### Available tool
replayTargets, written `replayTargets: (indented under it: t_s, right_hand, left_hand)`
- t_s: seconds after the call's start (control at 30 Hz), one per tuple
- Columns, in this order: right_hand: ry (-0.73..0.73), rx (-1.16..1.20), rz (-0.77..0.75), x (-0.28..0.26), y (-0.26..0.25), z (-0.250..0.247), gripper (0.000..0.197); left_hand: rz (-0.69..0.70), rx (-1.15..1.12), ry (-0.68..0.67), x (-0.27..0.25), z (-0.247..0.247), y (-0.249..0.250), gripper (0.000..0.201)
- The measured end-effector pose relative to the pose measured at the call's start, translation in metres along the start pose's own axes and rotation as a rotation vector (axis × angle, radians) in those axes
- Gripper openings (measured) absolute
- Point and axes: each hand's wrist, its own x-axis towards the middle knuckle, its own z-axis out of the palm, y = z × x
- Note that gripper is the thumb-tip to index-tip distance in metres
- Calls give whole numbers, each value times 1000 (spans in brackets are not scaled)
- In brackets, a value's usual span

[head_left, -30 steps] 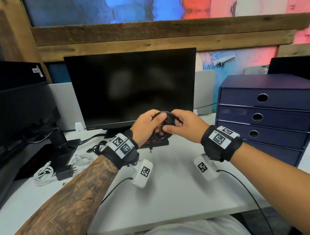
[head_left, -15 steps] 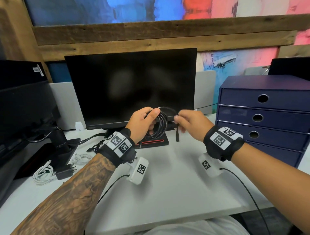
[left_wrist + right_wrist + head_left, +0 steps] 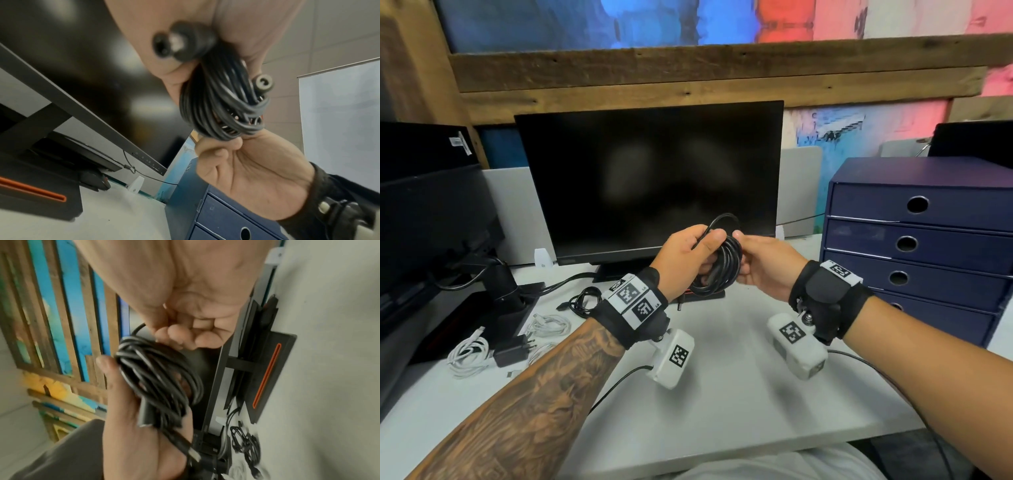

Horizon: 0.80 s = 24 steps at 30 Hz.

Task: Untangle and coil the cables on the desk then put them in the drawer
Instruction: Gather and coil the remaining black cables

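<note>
A black cable (image 3: 722,270) is wound into a coil and held above the desk in front of the monitor. My left hand (image 3: 710,253) grips the coil's left side, thumb over the top strands. My right hand (image 3: 743,255) pinches the coil's right side, and one loose loop stands up above both thumbs. In the left wrist view the coil (image 3: 222,105) hangs between both hands, with a round plug end showing. The right wrist view shows the coil (image 3: 156,373) lying across my left palm, a USB plug (image 3: 193,456) sticking out below. The blue drawer unit (image 3: 914,240) on the right has all its drawers closed.
On the white desk (image 3: 722,394) at left lie a tangled black cable (image 3: 585,301), white cables (image 3: 548,325) and a black charger (image 3: 512,349). A monitor (image 3: 654,178) stands behind the hands. A second screen on an arm is at far left.
Half a second ago my right hand held the cable's free end out to the right with the plug dangling. It has brought that end back onto the coil and now pinches the coil.
</note>
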Motion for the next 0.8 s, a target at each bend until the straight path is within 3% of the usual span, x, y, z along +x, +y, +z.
replayTargets:
  t_s: [0.07,0.17,0.2,0.3,0.53,0.6,0.67,0.8]
  right_hand:
    - [-50,-14,37,-4,4,7,36]
    - [-119,-68,80,-11,3,16,71]
    - [-132,-100,79,-14,2,18,71]
    - [-160,-202,17,-20,1,24,39]
    - [29,-318,-76,-16,0,33,54]
    - [50,-676,-213,-18,2,27,45]
    - [75,-1124,-383,-19,5,19,29]
    - [168,-1335,-459,-8,6,3,27]
  left_hand:
    - [22,21,31,1,0,1,27]
    - [49,47,83,2,-3,-1,25]
    - [57,72,102,1,-3,-2,25]
    - [50,83,170,1,0,-5,25]
    - [65,133,371,7,-7,-11,16]
    - [62,42,530,14,-24,-13,9]
    - [33,-59,620,20,-45,-15,15]
    - [-26,-124,553,20,-55,-18,15]
